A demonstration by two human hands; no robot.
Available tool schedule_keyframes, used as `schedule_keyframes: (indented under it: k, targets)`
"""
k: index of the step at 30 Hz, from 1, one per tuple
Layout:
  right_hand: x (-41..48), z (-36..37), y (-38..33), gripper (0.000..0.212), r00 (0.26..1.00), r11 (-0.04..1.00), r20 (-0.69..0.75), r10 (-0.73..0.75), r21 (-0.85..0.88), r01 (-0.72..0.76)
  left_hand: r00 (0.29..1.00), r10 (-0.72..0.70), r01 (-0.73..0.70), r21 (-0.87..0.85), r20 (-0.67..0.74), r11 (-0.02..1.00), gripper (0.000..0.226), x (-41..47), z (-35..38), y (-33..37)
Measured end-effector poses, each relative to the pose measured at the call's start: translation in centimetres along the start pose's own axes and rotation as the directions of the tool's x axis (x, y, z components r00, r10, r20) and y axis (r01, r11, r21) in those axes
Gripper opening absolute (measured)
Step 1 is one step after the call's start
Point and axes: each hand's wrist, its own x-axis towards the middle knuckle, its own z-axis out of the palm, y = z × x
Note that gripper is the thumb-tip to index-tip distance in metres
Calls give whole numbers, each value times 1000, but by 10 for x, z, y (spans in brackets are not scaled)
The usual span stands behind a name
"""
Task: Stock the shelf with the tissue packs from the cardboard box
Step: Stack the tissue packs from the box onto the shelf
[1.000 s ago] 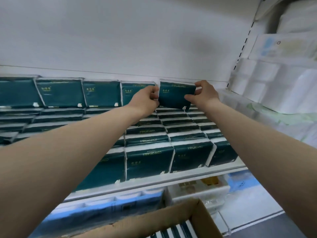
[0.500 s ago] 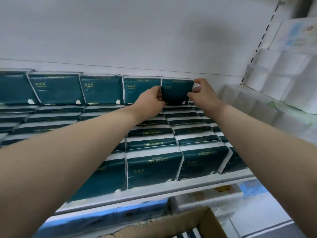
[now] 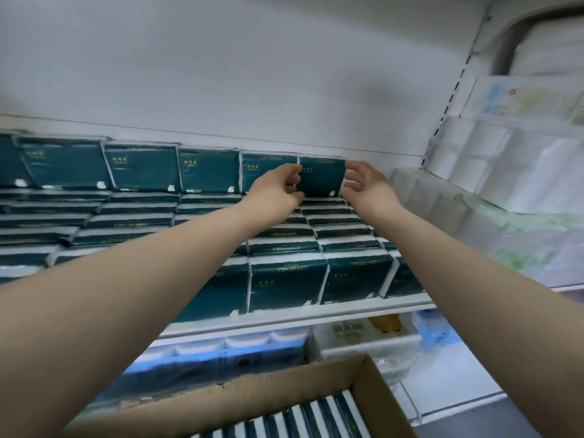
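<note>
A dark teal tissue pack (image 3: 320,177) stands upright at the right end of the shelf's back row, just beside the neighbouring upright packs (image 3: 208,170) and close against the white rear wall. The left hand (image 3: 278,189) pinches its left edge with curled fingers, and the right hand (image 3: 369,186) holds its right edge between thumb and bent fingers. In front of it, stocked rows (image 3: 284,279) of the same teal packs reach the front lip of the shelf (image 3: 300,314). Below, nearest the camera, the open cardboard box (image 3: 376,384) holds boxed packs (image 3: 303,418) standing on edge. Wrapped white paper rolls (image 3: 493,165) fill the bay to the right.
</note>
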Motion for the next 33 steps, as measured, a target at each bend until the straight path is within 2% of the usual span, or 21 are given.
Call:
schedule_keyframes:
  k: [8, 13, 19, 24, 28, 30, 33]
  targets:
    - [-86, 4, -33, 45, 995, 993, -8, -98, 59, 98, 993, 90, -96, -91, -76, 991, 43, -76, -19, 17]
    - [-151, 19, -41, 42, 995, 984, -5, -105, 145, 104, 993, 107, -113, -150, -49, 982, 33, -137, -24, 9]
    - [-234, 53, -14, 39, 997, 984, 44, -64, 166, 56, 998, 46, -41, -151, 35, 988, 32, -215, -17, -24]
    - [-295, 87, 18, 33, 989, 973, 142, 50, 215, -80, 991, -57, 79, -181, 122, 980, 29, -274, -2, -67]
    - [-328, 112, 46, 31, 957, 980, 259, 127, 119, -162, 963, -168, 204, -161, 213, 966, 31, -312, 13, -100]
    - [-337, 124, 54, 34, 919, 976, 347, 185, 47, -215, 951, -207, 248, -168, 232, 954, 31, -327, 22, -116]
    - [-345, 139, 62, 32, 857, 962, 449, 252, -209, -173, 919, -269, 322, -159, 288, 933, 29, -344, 37, -134]
